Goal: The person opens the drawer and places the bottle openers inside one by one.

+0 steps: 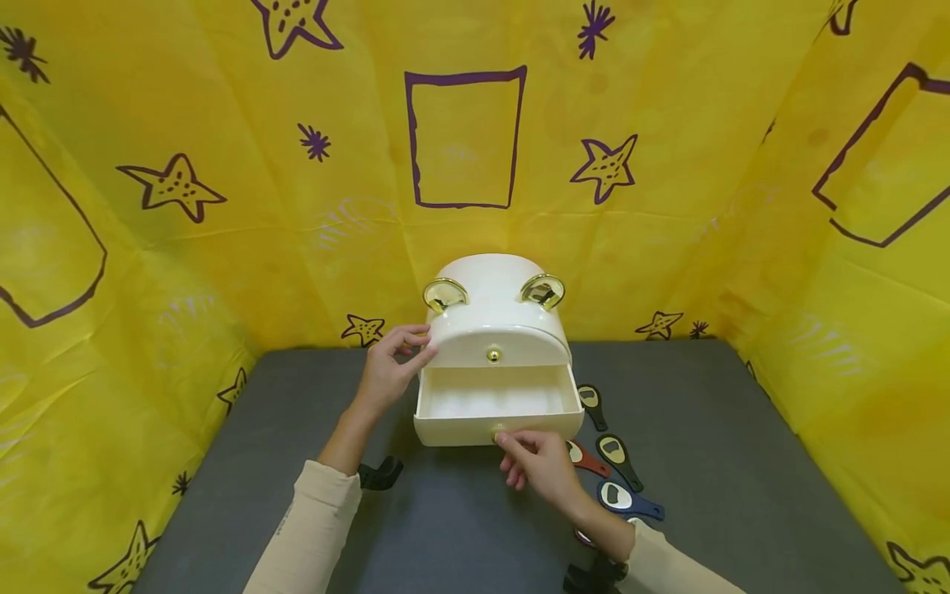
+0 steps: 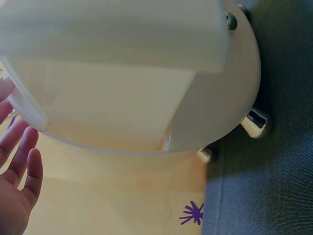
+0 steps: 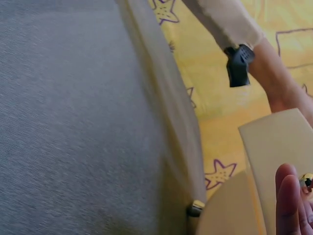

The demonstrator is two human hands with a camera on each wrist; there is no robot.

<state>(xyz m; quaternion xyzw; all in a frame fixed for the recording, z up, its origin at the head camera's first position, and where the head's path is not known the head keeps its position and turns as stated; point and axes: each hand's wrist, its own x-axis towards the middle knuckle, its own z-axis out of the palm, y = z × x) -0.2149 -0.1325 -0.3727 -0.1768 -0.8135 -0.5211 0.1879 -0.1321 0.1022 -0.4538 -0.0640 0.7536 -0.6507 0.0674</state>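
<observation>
A cream-white storage box with two gold-rimmed ears and two gold knobs stands at the back of the grey table. Its lower drawer is pulled out, and the white floor inside shows. My right hand pinches the gold drawer knob between thumb and fingers. On the box's left side, my left hand rests its fingertips and thumb against the front edge. The left wrist view shows those fingers spread beside the box's rim. The upper front with its own knob is closed.
Several bottle openers lie right of the box: black ones, a red one and a blue one, some partly behind my right forearm. Yellow cloth with purple drawings walls the grey table at the back and sides.
</observation>
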